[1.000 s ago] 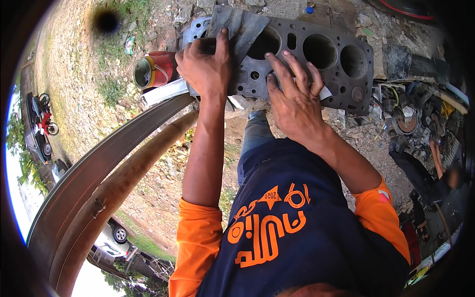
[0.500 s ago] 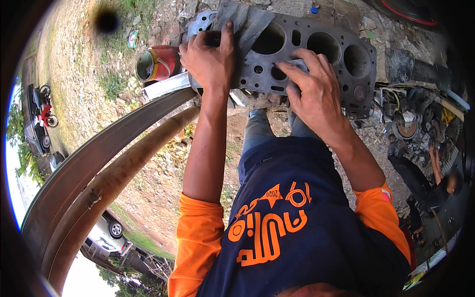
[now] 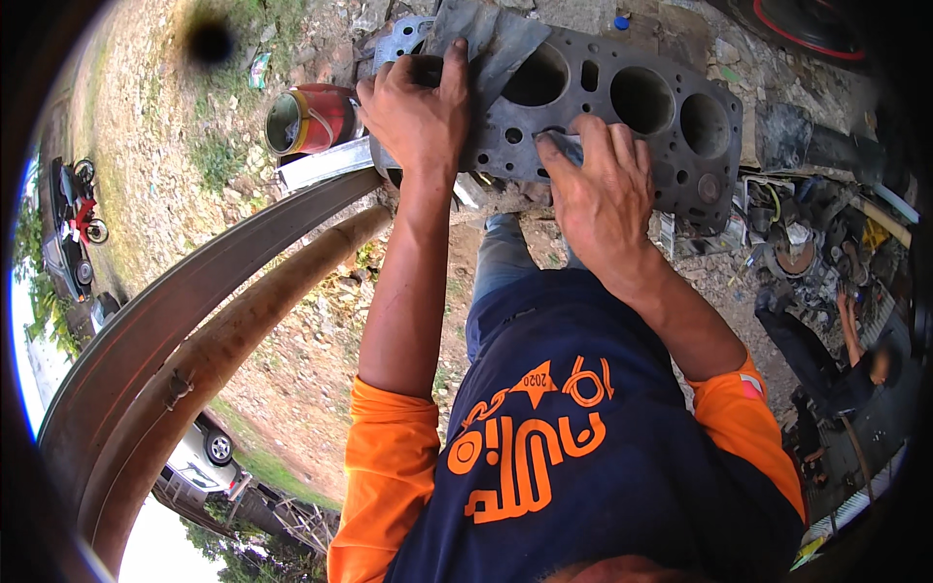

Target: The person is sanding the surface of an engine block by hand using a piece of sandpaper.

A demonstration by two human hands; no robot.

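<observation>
A dark grey engine block [image 3: 612, 160] with several round bores lies across in front of me. My left hand [image 3: 418, 117] rests on its left end, fingers bent and apart from the thumb, beside a bore. The thumb lies along the edge of a grey, worn sheet [image 3: 505, 49] draped over the block's top. My right hand [image 3: 607, 189] presses on the block's near middle. Its fingers are closed on a small folded grey sheet [image 3: 566, 148], which looks like sandpaper and partly hides a hole. Most of that sheet is under the fingers.
A red and yellow can [image 3: 316, 119] stands left of the block. A brown pipe [image 3: 233, 345] and a dark curved beam [image 3: 219, 262] run down to the lower left. Metal parts [image 3: 802, 248] are heaped at right, near another person [image 3: 846, 374]. A blue cap [image 3: 621, 22] lies beyond the block.
My right hand has slid slightly left and nearer to me over the block with the folded sheet. The left hand keeps its place on the block's left end.
</observation>
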